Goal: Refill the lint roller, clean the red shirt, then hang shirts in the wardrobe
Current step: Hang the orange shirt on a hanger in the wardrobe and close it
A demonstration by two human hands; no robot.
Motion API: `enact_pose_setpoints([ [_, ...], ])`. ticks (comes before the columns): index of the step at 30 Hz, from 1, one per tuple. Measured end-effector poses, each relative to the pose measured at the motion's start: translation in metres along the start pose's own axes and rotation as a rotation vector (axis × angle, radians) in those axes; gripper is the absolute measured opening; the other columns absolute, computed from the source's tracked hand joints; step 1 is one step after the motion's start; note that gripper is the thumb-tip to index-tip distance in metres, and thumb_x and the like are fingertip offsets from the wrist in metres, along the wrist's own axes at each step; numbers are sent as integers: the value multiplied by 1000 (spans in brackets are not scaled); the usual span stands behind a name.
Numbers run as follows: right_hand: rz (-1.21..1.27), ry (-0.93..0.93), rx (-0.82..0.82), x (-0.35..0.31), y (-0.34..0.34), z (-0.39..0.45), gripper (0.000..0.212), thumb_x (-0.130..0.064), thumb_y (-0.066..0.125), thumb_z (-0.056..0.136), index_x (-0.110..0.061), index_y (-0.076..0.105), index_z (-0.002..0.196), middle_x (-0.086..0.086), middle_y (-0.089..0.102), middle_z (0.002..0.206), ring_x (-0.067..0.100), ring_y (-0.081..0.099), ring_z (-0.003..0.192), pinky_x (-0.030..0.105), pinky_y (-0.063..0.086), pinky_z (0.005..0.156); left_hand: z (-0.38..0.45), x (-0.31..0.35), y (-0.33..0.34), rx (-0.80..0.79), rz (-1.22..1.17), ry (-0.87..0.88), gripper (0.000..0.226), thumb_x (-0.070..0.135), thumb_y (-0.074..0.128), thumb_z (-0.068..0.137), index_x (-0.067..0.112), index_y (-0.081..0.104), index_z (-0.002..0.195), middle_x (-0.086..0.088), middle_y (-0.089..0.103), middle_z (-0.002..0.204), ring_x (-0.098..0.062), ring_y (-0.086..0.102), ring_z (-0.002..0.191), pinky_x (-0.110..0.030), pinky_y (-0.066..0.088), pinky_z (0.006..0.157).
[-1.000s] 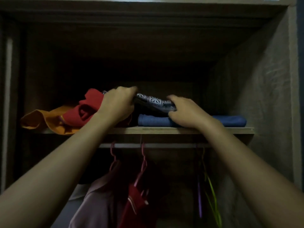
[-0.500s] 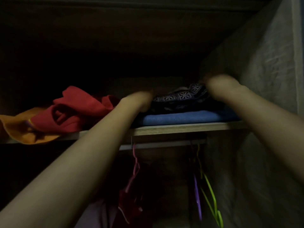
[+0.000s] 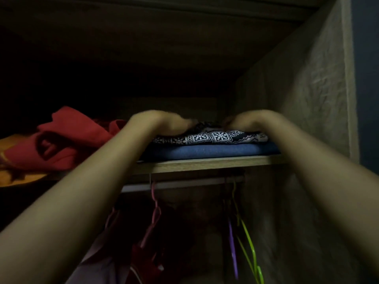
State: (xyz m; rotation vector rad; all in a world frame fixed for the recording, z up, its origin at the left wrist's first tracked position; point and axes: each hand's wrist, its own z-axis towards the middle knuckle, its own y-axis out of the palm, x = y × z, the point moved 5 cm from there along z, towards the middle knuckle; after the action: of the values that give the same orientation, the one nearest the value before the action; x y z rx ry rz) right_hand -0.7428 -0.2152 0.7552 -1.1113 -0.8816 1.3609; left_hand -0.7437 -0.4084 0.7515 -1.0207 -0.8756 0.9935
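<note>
Both my hands reach onto the wardrobe's upper shelf (image 3: 205,163). A folded black-and-white patterned cloth (image 3: 211,137) lies on top of a folded blue cloth (image 3: 209,150). My left hand (image 3: 164,123) rests on the patterned cloth's left end, fingers curled down onto it. My right hand (image 3: 248,121) lies on its right part, fingers bent onto the fabric; both are blurred. A crumpled red garment (image 3: 67,138) sits on the shelf to the left. Below the shelf a red shirt (image 3: 143,257) hangs on a pink hanger (image 3: 153,218).
An orange cloth (image 3: 18,177) lies under the red garment at the far left. The hanging rail (image 3: 184,184) runs under the shelf, with purple (image 3: 232,249) and green hangers (image 3: 250,249) at the right. A pale pink garment (image 3: 98,269) hangs left of the red shirt. The wardrobe's side wall (image 3: 307,99) stands close on the right.
The view has moved closer to the shelf. My right hand has come back left onto the patterned cloth, and my left hand has slid further over its left end. The cloth lies flatter.
</note>
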Motion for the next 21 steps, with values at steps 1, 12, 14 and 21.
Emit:
enact_pose_setpoints([
  [1,-14,8,24,4,4,5,37,-20,39,104,-11,47,139,11,51,138,26,51,121,31,39,95,4,-2,11,-48,11,13,71,71,21,90,28,40,143,-6,41,149,-27,44,130,-46,30,110],
  [12,132,-38,632,11,-9,-11,30,-35,49,97,-15,67,111,12,68,99,24,62,83,29,46,68,-3,-25,23,60,-33,113,65,61,26,95,21,41,144,-8,36,152,-26,35,139,-38,21,116],
  [14,195,-154,557,2,10,-34,52,-63,39,92,-22,71,99,5,69,89,18,60,76,28,45,64,-5,-26,25,53,-52,143,63,62,25,95,25,40,144,-5,35,153,-24,34,139,-36,21,115],
  [21,42,-144,331,-5,17,-43,61,-68,34,91,-28,68,120,4,63,129,29,52,121,30,36,82,-4,-27,24,-26,-81,118,49,57,35,93,27,59,123,-2,55,132,-20,53,115,-40,34,107],
])
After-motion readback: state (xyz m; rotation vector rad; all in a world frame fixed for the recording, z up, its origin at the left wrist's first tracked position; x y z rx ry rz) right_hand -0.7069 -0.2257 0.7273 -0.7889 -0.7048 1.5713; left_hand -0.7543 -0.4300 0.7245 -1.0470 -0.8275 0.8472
